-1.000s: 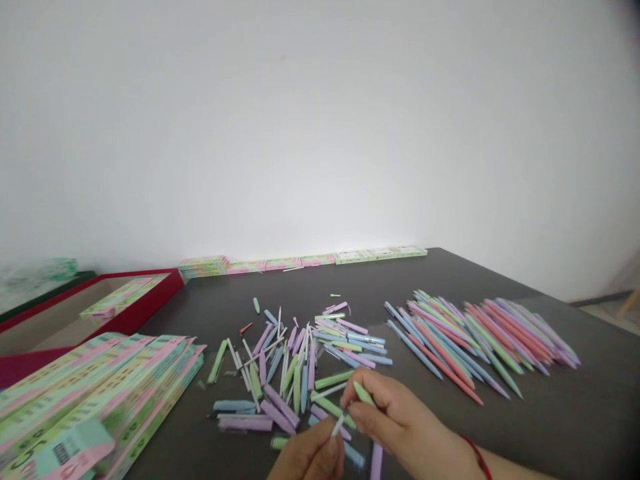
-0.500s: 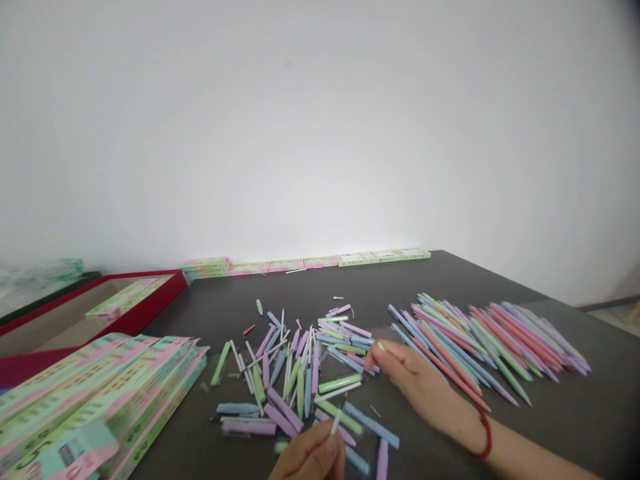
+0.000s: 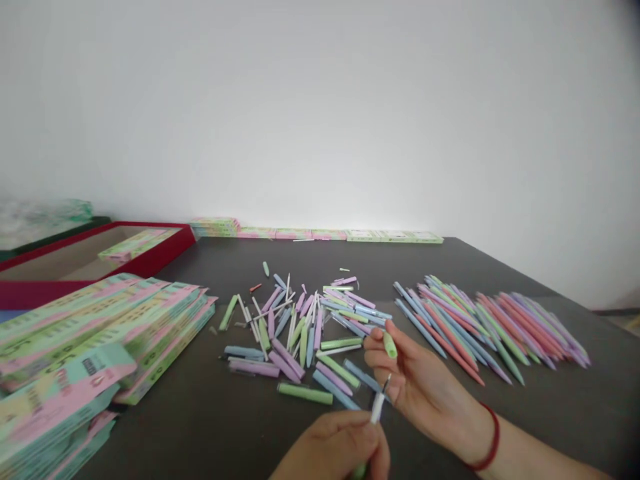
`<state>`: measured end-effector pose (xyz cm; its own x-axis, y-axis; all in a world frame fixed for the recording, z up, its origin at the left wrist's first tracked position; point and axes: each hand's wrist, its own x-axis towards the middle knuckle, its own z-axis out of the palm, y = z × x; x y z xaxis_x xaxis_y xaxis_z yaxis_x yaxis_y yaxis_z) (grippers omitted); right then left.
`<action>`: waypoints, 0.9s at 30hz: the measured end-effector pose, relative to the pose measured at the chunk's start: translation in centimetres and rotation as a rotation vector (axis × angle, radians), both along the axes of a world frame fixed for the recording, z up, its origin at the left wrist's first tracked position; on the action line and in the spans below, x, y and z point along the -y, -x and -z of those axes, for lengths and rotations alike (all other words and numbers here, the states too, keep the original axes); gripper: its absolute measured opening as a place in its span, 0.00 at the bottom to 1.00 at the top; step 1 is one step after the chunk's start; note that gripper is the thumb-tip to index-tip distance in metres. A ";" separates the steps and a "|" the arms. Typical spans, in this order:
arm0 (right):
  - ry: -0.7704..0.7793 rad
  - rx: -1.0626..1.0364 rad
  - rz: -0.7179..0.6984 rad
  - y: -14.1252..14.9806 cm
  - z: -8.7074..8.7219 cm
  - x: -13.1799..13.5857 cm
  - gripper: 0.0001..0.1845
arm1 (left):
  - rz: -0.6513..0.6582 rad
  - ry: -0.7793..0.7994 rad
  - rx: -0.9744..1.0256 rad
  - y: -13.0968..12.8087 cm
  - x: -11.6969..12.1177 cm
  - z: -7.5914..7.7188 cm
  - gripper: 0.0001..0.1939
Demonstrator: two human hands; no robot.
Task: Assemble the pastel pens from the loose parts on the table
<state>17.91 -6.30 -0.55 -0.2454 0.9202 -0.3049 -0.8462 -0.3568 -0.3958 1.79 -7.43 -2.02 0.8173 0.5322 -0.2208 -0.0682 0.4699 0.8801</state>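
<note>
My left hand point(image 3: 333, 445) is closed around a white pen refill point(image 3: 377, 408), its dark metal tip pointing up and right. Below those fingers a bit of light green shows, mostly hidden by the hand. My right hand point(image 3: 425, 383), with a red cord on the wrist, pinches a short light green pen piece point(image 3: 390, 345) just above the refill tip; the two parts are apart. Beyond both hands lies a loose heap of purple, blue and green pen barrels point(image 3: 287, 360), mixed with white refills point(image 3: 346, 349).
Rows of pointed pastel pens point(image 3: 450, 333) lie at the right. Stacks of printed pastel boxes point(image 3: 165, 333) stand at the left, beside a red open box point(image 3: 150, 263). A line of flat boxes point(image 3: 295, 234) runs along the wall on the dark table point(image 3: 240, 427).
My left hand has come up and right with the refill, whose tip now shows. The right hand has turned and moved down, bringing the green piece close to it. The view has tilted slightly.
</note>
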 end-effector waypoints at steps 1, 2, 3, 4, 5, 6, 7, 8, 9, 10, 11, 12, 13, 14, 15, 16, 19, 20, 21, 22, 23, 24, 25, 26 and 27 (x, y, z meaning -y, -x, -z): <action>-0.008 -0.007 -0.006 -0.1 0.0 0.1 0.11 | 0.005 0.044 0.023 -0.1 0.1 -0.3 0.19; -0.017 -0.012 -0.014 -0.2 -0.1 0.2 0.11 | 0.001 0.083 0.040 -0.2 0.3 -0.6 0.17; -0.024 -0.014 -0.023 -0.3 -0.1 0.2 0.12 | -0.009 0.116 0.061 -0.3 0.5 -0.9 0.15; -0.028 -0.013 -0.029 -0.3 -0.1 0.3 0.11 | -0.019 0.145 0.083 -0.3 0.7 -1.2 0.14; -0.026 -0.009 -0.033 -0.3 -0.1 0.3 0.11 | -0.022 0.186 0.098 -0.3 0.9 -1.6 0.12; -0.023 -0.003 -0.032 -0.3 -0.1 0.4 0.11 | -0.024 0.230 0.102 -0.2 1.1 -2.0 0.12; -0.017 0.004 -0.028 -0.3 -0.2 0.4 0.12 | -0.019 0.286 0.099 -0.1 1.2 -2.4 0.12; -0.008 0.011 -0.023 -0.2 -0.3 0.4 0.12 | -0.010 0.351 0.087 0.0 1.4 -2.8 0.12; 0.001 0.017 -0.019 -0.2 -0.3 0.5 0.12 | 0.007 0.390 0.073 0.1 1.5 -3.2 0.11; 0.008 0.021 -0.015 -0.2 -0.4 0.5 0.13 | 0.021 0.431 0.071 0.2 1.5 -3.4 0.11; 0.011 0.024 -0.012 -0.2 -0.4 0.5 0.14 | 0.031 0.451 0.071 0.4 1.5 -3.6 0.11; 0.010 0.027 -0.009 -0.2 -0.5 0.4 0.14 | 0.039 0.462 0.075 0.4 1.5 -3.8 0.11; 0.004 0.034 -0.006 -0.2 -0.4 0.4 0.15 | 0.041 0.468 0.081 0.5 1.4 -3.9 0.11; -0.003 0.044 -0.002 -0.3 -0.4 0.3 0.15 | 0.046 0.466 0.086 0.5 1.3 -3.9 0.12; -0.011 0.059 0.002 -0.3 -0.3 0.2 0.15 | 0.059 0.465 0.093 0.5 1.2 -3.9 0.12; -0.020 0.081 0.005 -0.3 -0.3 0.2 0.15 | 0.074 0.465 0.099 0.6 1.1 -3.8 0.13; -0.069 0.206 0.008 -0.1 -0.3 0.2 0.15 | 0.104 0.462 0.118 0.6 0.9 -3.7 0.13; -0.103 0.275 0.011 0.1 -0.3 0.3 0.15 | 0.110 0.462 0.120 0.6 0.8 -3.7 0.13; -0.146 0.357 0.020 0.3 -0.4 0.4 0.15 | 0.113 0.463 0.117 0.6 0.8 -3.6 0.13; -0.198 0.448 0.036 0.4 -0.5 0.6 0.16 | 0.121 0.466 0.113 0.6 0.7 -3.6 0.13; -0.260 0.538 0.056 0.5 -0.6 0.7 0.16 | 0.129 0.473 0.104 0.6 0.7 -3.7 0.13; -0.326 0.621 0.077 0.6 -0.7 0.9 0.17 | 0.128 0.479 0.088 0.6 0.6 -3.7 0.12; -0.389 0.689 0.093 0.6 -0.7 1.0 0.18 | 0.122 0.486 0.068 0.6 0.6 -3.8 0.12; -0.445 0.741 0.101 0.6 -0.7 1.2 0.18 | 0.111 0.490 0.045 0.6 0.6 -3.8 0.11; -0.487 0.778 0.102 0.5 -0.6 1.3 0.18 | 0.101 0.490 0.023 0.6 0.6 -3.9 0.11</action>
<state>17.44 -7.59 0.05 -0.0446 0.9961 0.0763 -0.2968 0.0597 -0.9531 1.20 -7.98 1.85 0.8672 0.2884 -0.4060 -0.0179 0.8328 0.5533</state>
